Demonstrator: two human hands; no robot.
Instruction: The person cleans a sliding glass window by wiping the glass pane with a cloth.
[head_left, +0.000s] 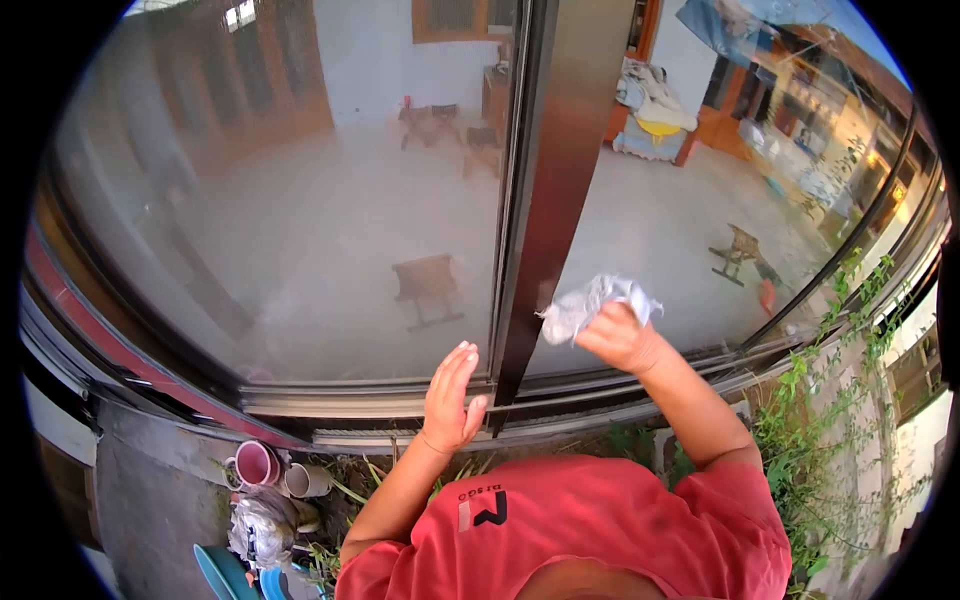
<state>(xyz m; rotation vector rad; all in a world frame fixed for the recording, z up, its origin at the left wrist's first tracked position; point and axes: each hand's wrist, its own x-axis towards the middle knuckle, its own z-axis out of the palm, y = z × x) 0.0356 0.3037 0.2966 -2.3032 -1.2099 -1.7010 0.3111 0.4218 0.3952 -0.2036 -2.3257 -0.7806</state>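
A crumpled white cloth (590,305) with frayed edges is gripped in my right hand (618,338), in front of the right window pane (640,220) near its lower left part. My left hand (455,400) holds nothing; its fingers point up and the thumb stands apart, near the bottom edge of the left pane (300,240). Between the two panes runs a dark brown frame post (545,200). The left pane looks hazy, the right one clearer. Whether either hand touches the glass or frame, I cannot tell.
Below left are a pink pot (257,465), a pale pot (307,480), a plastic-wrapped bundle (262,525) and a teal basin (222,572). Green plants (800,430) grow at the right. Small stools and a cloth-covered seat show through the glass.
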